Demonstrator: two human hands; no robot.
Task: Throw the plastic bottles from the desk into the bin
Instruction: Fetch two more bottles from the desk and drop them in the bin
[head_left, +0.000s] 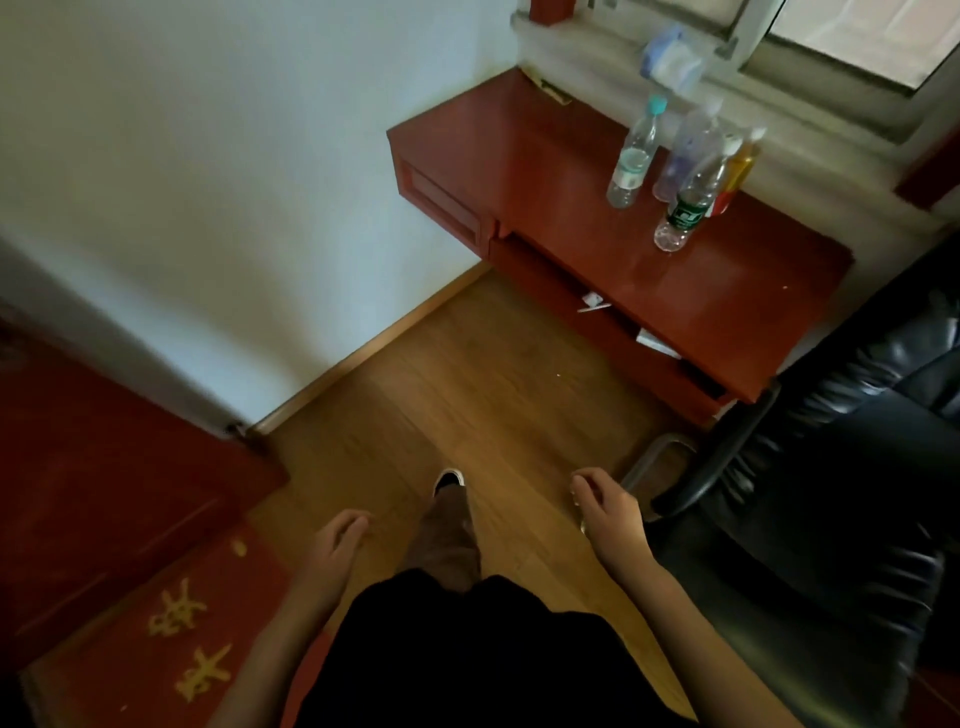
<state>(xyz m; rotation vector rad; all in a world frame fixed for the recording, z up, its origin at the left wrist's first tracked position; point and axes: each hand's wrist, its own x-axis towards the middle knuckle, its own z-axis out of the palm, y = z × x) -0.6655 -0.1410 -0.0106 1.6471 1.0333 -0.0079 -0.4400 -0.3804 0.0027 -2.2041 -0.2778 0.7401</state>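
Note:
Several plastic bottles stand on a red-brown desk (561, 171) at the upper right: a clear one with a teal cap (632, 156), a clear one with a green label (688, 202), a bluish one (685, 156) behind, and a yellow one (737, 171) at the back. Another pale bottle (672, 57) lies on the window sill. My left hand (337, 540) and my right hand (605, 506) hang low over the floor, far from the desk, fingers loosely curled and holding nothing. No bin is in view.
A black leather office chair (841, 467) stands at the right, close to the desk. A red door (104, 493) and a red mat (171, 623) lie at the left. Wooden floor (467, 374) stretches between me and the desk. Papers lie on the desk's lower shelf (654, 340).

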